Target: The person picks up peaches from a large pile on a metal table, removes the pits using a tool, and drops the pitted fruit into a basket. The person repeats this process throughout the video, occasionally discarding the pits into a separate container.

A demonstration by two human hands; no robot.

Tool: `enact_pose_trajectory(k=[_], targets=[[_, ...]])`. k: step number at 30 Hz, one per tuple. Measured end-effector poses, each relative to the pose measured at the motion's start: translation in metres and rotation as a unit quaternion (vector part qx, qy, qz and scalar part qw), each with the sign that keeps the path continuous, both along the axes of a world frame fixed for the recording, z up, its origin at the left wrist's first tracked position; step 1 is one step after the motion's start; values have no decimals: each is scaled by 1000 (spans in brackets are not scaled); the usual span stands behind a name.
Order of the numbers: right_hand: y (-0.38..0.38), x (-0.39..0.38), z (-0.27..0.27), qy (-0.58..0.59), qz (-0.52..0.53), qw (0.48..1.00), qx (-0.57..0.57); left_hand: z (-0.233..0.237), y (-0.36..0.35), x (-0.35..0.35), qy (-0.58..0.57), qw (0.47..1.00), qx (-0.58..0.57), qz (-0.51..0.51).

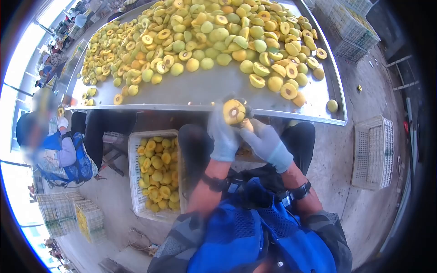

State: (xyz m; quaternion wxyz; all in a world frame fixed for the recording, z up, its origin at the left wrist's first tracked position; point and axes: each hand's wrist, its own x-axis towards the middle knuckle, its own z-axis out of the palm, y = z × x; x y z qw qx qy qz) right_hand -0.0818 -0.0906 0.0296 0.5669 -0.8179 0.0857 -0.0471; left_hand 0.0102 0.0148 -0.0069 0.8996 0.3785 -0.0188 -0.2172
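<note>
In the head view my left hand, in a pale glove, grips a yellow peach half at the front edge of the metal table. Its cut face, with the brown centre, is turned toward me. Close against it, my gloved right hand is closed around a small tool with a light-coloured handle. The tool's working end is hidden by the fruit and dark blur. Beyond both hands, a large heap of halved peaches covers much of the tabletop.
The metal table has a raised rim. A white crate of peach halves stands left of my legs; another white crate is at the right. A co-worker sits at the left. Stacked crates stand at the back right.
</note>
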Motion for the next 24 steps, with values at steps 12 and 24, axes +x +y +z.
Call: enact_pose_trajectory(k=[12,24], targets=[[0,10,-18,13,-50,998,20,6,-12,-1,56,998,16,16],[0,11,-21,3,-58,998,4,-1,-12,-2,-2,998,56,-6]])
